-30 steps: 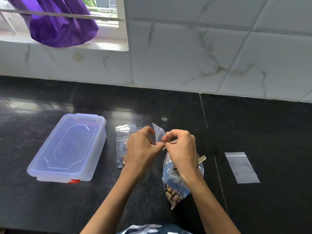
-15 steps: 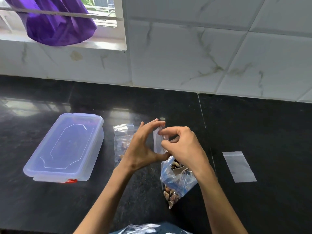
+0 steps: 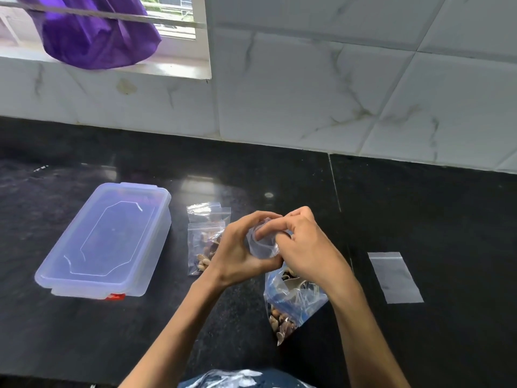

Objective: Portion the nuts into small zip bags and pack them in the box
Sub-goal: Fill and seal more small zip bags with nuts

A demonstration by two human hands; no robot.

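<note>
One lidded box (image 3: pixel 103 242); two filled small bags (image 3: pixel 205 242) right of the box; one empty flat bag (image 3: pixel 395 277) farther right; one large nut bag (image 3: pixel 291 303). Left hand (image 3: pixel 237 250) and right hand (image 3: pixel 305 247) together pinch one empty small bag (image 3: pixel 261 245) between them, above the large nut bag.

My black stone counter (image 3: pixel 84 331) runs under a wall of white marbled tiles (image 3: pixel 307 107). Up at the wall's left end is the window (image 3: pixel 173 12), and a purple cloth (image 3: pixel 95 37) hangs in front of it, drooping to the sill (image 3: pixel 167 67). A thin seam (image 3: pixel 334 183) crosses the counter below the tiles.
</note>
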